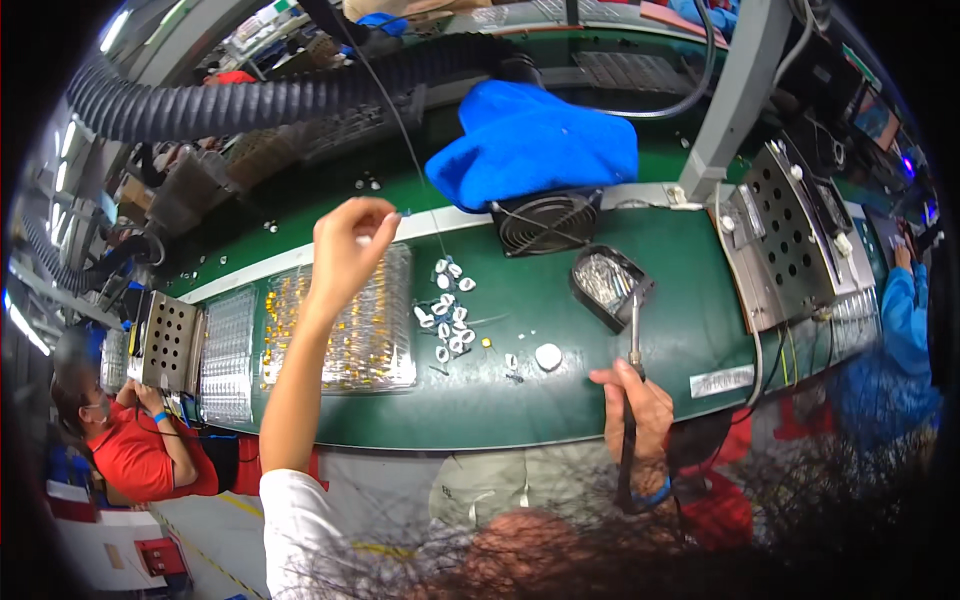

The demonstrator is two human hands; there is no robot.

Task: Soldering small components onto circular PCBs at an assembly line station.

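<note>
I see my right hand (640,400) low over the near edge of the green table (690,300), its grip wrapped tight around a soldering iron (634,340), a slim dark handle with a thin metal shaft whose tip points up toward a small black tray (610,285) of shiny metal bits. My left hand (348,245) is raised above the table, its grip pinching a fine thin wire (405,150) that runs up and away. Below it lies a clear plastic tray (370,320) of small yellow parts, and just right of that a cluster of little white pieces (447,310). A small black fan (547,222) stands behind, with a blue cloth (535,140) above it.
</note>
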